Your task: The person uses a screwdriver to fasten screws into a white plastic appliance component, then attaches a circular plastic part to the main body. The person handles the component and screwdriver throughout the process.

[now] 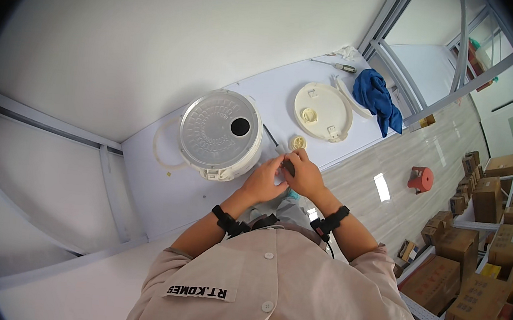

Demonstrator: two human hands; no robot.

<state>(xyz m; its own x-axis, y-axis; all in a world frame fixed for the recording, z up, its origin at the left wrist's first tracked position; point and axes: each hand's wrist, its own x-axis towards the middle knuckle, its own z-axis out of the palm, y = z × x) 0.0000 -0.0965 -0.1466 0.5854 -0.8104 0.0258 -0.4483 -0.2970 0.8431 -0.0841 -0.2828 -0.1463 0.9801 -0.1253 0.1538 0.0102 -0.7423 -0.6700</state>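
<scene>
Clasps dark-handled tool (290, 168) in right grip (308, 175), slanted lengthwise forward-left beside white drum (217, 136), nearer to left grip (260, 182); can't tell latter's hold.

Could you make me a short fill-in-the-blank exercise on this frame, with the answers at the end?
1. The left hand and right hand are to the ____ (left or right) of the lidded container.
2. The round cover lies between that container and a large crumpled ____ cloth.
3. Both wristbands are ____.
4. The stool is ____.
Missing words: right; blue; black; red.
</scene>
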